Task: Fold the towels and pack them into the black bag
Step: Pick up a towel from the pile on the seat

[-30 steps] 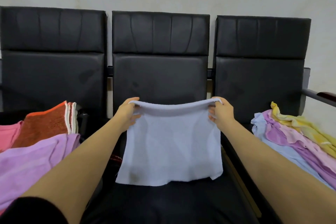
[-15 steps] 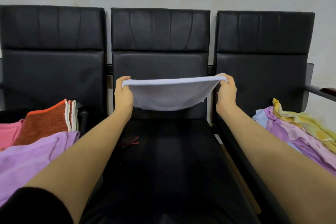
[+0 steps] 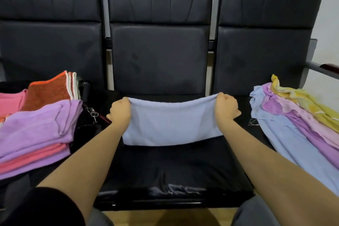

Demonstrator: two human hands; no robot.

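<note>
Legible text, labels, brands, numbers, signs: none. No readable marking on the towels, the seats or the wall.

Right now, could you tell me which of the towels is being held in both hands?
The light blue terry towel over the middle seat; the others lie in side piles.

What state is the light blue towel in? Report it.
Folded in half: the light blue towel lies doubled on the middle seat, both hands gripping its far corners.

Pale blue towel [image 3: 171, 124]; black seats [image 3: 159, 57]; lilac, pink and orange folded stack [image 3: 36, 126]; blue, purple, pink and yellow loose pile [image 3: 297, 115].
</note>
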